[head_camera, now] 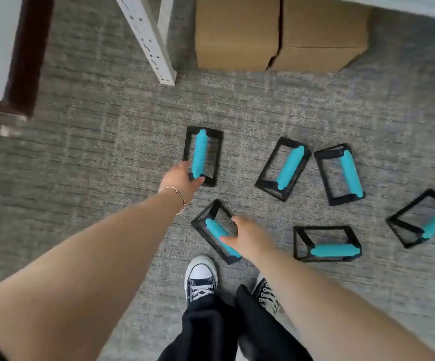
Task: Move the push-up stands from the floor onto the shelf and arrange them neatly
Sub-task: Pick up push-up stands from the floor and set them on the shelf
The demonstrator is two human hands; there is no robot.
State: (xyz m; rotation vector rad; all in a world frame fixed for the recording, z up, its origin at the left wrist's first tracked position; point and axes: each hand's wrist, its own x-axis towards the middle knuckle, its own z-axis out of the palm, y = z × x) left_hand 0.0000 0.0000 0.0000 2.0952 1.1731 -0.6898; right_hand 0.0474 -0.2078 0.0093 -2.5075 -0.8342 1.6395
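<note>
Nearest, bare forearms (81,256) above black-and-white sneakers (200,277); beyond them, left grip (182,178) curled round the near end of the far push-up stand (200,149) and right grip (250,238) clasped on the blue handle of the near push-up stand (215,227), both down on the carpet floor (107,152) beside four more stands (288,168), none yet up past the white shelf upright (146,37). Liable to tip or swing on lifting if held off-centre at one end; liable too to clip a neighbouring stand or the upright.

Open carpet (94,152) left; stands (289,168) crowd right; boxes (237,35), shelf post (146,35) ahead.
</note>
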